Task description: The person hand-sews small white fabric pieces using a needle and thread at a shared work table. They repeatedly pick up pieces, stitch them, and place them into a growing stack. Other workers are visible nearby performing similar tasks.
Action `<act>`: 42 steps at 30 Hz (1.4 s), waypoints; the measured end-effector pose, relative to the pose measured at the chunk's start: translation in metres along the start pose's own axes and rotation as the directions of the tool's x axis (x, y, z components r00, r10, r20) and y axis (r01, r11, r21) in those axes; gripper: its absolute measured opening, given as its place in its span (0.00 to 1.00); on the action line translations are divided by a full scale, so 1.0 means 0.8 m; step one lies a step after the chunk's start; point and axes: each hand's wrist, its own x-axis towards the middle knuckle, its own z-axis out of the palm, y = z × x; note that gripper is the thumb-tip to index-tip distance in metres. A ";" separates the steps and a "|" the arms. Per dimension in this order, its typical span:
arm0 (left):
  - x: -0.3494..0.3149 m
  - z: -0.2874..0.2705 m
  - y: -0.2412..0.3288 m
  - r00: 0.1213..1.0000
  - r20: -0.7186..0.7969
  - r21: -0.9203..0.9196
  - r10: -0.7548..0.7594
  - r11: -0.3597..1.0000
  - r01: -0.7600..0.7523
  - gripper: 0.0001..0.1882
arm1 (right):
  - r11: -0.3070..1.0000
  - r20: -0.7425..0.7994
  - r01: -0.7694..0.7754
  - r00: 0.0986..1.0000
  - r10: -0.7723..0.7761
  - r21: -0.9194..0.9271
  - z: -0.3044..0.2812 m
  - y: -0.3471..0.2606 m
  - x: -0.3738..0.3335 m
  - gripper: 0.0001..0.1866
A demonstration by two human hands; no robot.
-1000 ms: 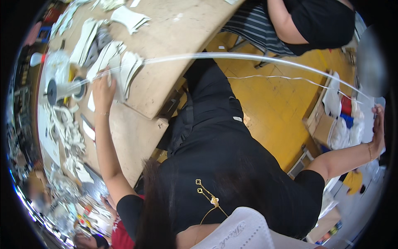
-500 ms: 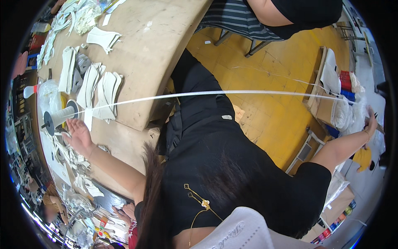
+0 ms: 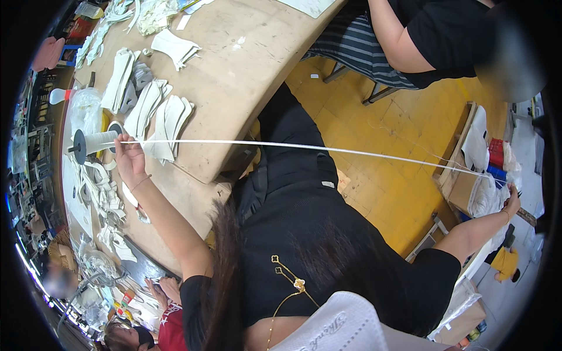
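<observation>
A long white cord [image 3: 234,141] stretches nearly taut across my body, from a spool to my right side. The spool [image 3: 98,142], with dark round flanges, lies on its side at the left of the table. Next to it, my left hand [image 3: 130,161] pinches the cord between thumb and fingers. Far out to the right, my right hand [image 3: 511,202] is closed on the other end of the cord, its fingertips small in view. Beside the spool lie stacks of off-white cut pieces [image 3: 171,121].
The brown-topped table [image 3: 234,76] has its edge near my legs. A person in striped trousers [image 3: 363,50] sits across on a stool. Boxes and bagged white material [image 3: 485,196] stand by my right arm. Another person in a red sleeve [image 3: 171,322] works at lower left.
My left hand, its fingers apart below the cord before, has risen and closed on it beside the spool. My right hand has come lower, so the cord now slopes down to the right.
</observation>
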 end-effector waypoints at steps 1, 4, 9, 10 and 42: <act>-0.002 0.007 -0.001 0.998 -0.009 0.051 0.060 0.997 -0.060 0.17 | 0.998 -0.017 -0.016 1.000 0.015 -0.068 0.004 0.009 0.014 0.19; -0.023 0.043 -0.008 0.955 -0.175 0.281 0.238 0.942 -0.183 0.12 | 0.938 -0.022 0.034 0.999 -0.044 -0.345 0.027 0.051 0.061 0.24; -0.117 0.160 -0.061 0.957 -0.010 0.705 0.290 0.680 -0.199 0.11 | 0.808 0.268 0.166 0.963 -0.010 -0.566 0.153 0.087 0.023 0.20; -0.142 0.188 -0.087 0.969 0.156 0.798 0.190 0.554 -0.237 0.12 | 0.790 0.387 0.202 0.921 0.048 -0.578 0.192 0.075 -0.018 0.18; -0.296 0.330 -0.390 0.339 0.536 0.645 -0.774 0.116 -0.755 0.14 | 0.606 0.687 0.377 -0.584 -0.431 0.700 0.183 -0.395 -0.506 0.11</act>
